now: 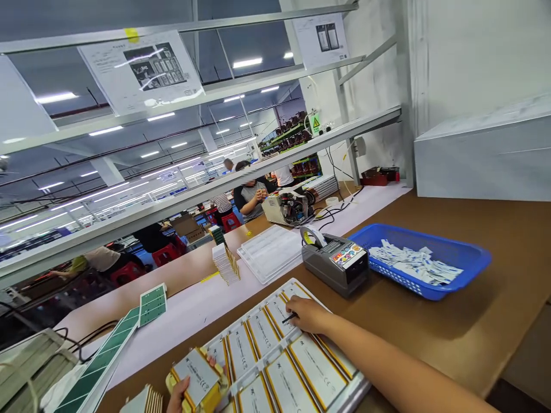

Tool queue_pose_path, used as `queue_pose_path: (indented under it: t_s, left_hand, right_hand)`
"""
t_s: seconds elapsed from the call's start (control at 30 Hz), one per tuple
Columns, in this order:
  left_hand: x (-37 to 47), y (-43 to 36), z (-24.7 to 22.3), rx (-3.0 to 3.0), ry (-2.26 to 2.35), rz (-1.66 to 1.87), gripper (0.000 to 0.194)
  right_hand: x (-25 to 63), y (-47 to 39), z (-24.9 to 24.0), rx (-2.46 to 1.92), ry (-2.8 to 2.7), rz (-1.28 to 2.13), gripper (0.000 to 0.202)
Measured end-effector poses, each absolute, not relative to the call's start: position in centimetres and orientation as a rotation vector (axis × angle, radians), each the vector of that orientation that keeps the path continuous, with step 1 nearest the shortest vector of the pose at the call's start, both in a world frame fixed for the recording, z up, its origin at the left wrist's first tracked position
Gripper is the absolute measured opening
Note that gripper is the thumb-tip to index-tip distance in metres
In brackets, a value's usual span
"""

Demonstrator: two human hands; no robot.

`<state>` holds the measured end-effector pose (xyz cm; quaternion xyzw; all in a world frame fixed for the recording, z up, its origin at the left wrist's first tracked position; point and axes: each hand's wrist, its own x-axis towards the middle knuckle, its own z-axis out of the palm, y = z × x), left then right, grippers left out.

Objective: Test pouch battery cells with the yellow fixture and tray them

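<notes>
My left hand comes in at the bottom edge, its thumb on the near side of a yellow block and fingertips showing at the far side. On top of that block lies a flat white battery cell with printed text. My right hand reaches over a white tray and rests at its far right end, fingers closed around a thin dark stick-like tool. Several flat battery cells with yellow-orange edges lie in rows in the tray. The tool's exact kind is too small to make out.
Beyond the tray stand a grey tape dispenser and a blue basket of white strips. Stacked white trays, a machine and green panels sit farther off. A metal rack rail crosses above; a co-worker sits beyond.
</notes>
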<state>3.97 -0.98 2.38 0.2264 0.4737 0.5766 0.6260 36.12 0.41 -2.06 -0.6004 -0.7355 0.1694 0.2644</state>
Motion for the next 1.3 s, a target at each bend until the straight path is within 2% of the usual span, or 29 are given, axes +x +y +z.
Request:
queue_pose_path:
  t_s: [0.27,0.63,0.8,1.3]
  left_hand:
    - [3.1,0.1,0.7,0.479,1.021,1.365,0.069]
    - [2.2,0.9,-1.3,0.504,0.577,1.231,0.052]
    - [2.5,0.4,-0.9,0.434,0.608,1.210,0.045]
    - [3.3,-0.9,-1.1,0.399,0.541,1.211,0.042]
  right_hand:
    - [36.0,0.1,-2.0,-1.615,-1.994,0.459,0.017]
    - [35.9,-0.2,-2.2,-1.640,-2.010,0.486,0.017]
    - [36.0,-0.5,-2.6,-1.614,-2.018,0.518,0.015]
    - [37.0,-0.1,-5.2,-1.545,-2.100,0.554,0.021]
